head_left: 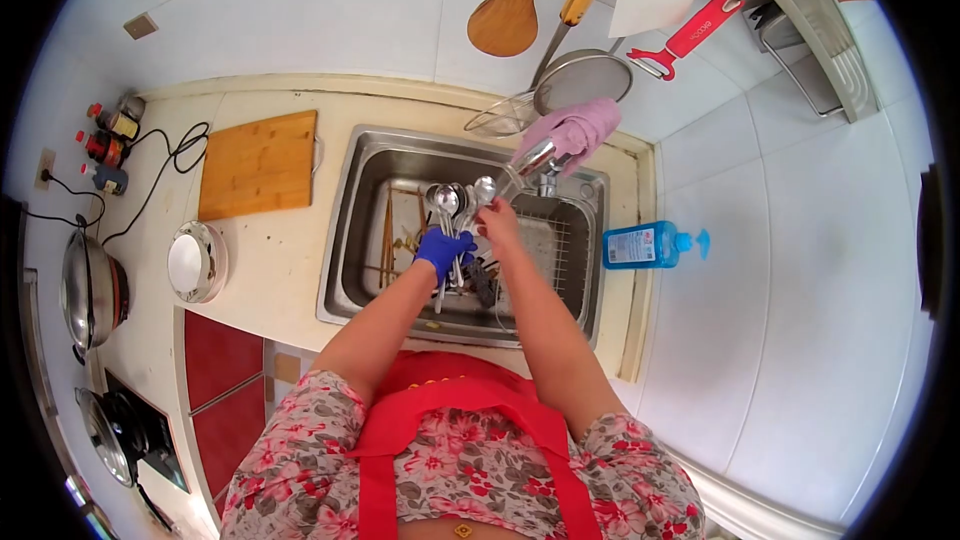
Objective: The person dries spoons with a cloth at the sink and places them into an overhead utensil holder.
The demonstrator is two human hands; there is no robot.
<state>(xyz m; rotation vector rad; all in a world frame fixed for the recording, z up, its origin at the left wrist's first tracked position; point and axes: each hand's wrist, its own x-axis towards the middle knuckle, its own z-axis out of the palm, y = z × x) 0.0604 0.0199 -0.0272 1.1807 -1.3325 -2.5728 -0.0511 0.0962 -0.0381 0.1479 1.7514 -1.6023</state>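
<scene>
My left hand (445, 248), in a blue glove, is closed around a bunch of metal spoons (446, 200), bowls up, over the sink (345, 240). Close beside it, my bare right hand (499, 224) has its fingers closed at a spoon (485, 186) at the bunch's right side. The chrome faucet (537, 156) points toward that hand from the upper right. Chopsticks (387, 240) and some dark items (484, 285) lie in the basin below. A wire rack (565, 250) is at the sink's right side. My gloved hand hides part of the spoon handles.
A pink cloth (580, 128) hangs over the faucet. Right of the sink is a blue soap bottle (640, 245). A cutting board (258, 165) and stacked bowls (197, 262) are on the left counter. Above hang a strainer (583, 83), wooden paddle (505, 20) and red peeler (700, 28).
</scene>
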